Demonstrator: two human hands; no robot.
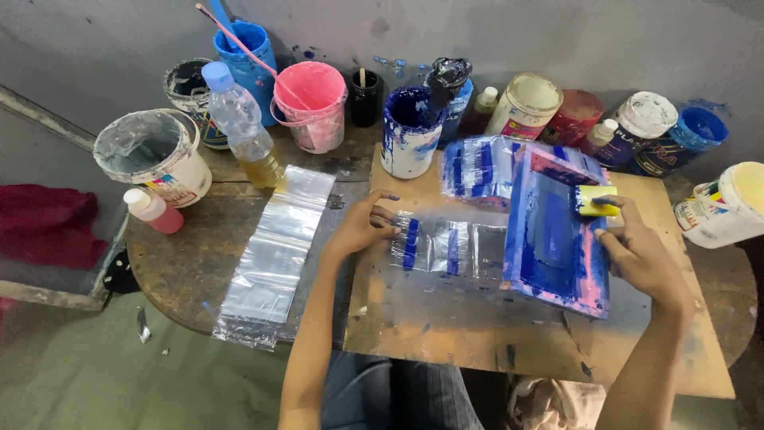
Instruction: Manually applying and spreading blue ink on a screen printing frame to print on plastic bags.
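The person's left hand [362, 224] lies with its fingers spread narrowly and pressed flat on the left end of a clear plastic bag [446, 247] marked with blue stripes, which rests on the wooden board [446, 334]. The right hand [637, 251] is closed around a yellow squeegee [595, 201], held against the upper right corner of the blue-stained printing screen [557, 239]. That screen is tilted up over the right end of the bag, its near edge close to the board. Behind the screen sits a heap of printed bags [477, 167], and left of that heap stands a blue-smeared paint tub [408, 131]. Off the board's left edge, a stack of unprinted clear bags [278, 247] lies on the round table [175, 271], with a plastic bottle [239, 123] just beyond it and a pink bucket [312, 105] beside the bottle.
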